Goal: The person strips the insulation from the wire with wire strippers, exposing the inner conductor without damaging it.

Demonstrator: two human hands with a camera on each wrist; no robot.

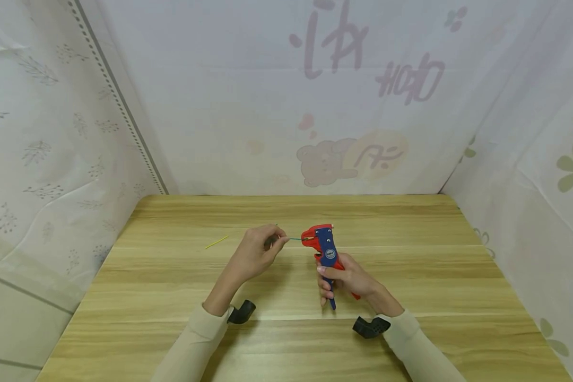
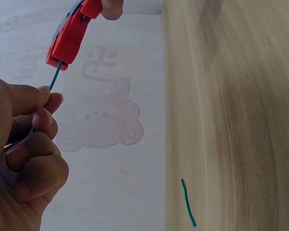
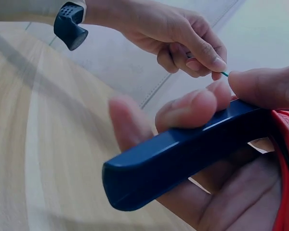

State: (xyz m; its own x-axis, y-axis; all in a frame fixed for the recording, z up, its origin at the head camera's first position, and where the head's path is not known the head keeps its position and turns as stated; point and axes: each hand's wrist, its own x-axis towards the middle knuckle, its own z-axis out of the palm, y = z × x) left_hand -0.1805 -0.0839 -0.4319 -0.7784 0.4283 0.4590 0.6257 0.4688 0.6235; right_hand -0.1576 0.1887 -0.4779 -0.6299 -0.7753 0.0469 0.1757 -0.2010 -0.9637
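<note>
Between thumb and fingertips my left hand (image 1: 258,252) pinches a thin green wire (image 1: 294,239). The wire's far end runs into the red nose of a red and blue wire stripper (image 1: 326,245). Holding that tool by its handles is my right hand (image 1: 350,277), with the thumb across the blue body. In the left wrist view the wire (image 2: 55,78) enters between the red jaws; its stripped length, if any, is hidden inside. The right wrist view shows fingers curled about the blue handle (image 3: 183,151).
A short yellow wire (image 1: 217,242) lies on the wooden table (image 1: 148,297), left of my left hand. Another short green wire (image 2: 187,203) rests on the table in the left wrist view. Printed cloth (image 1: 229,122) hangs behind the table and at both sides.
</note>
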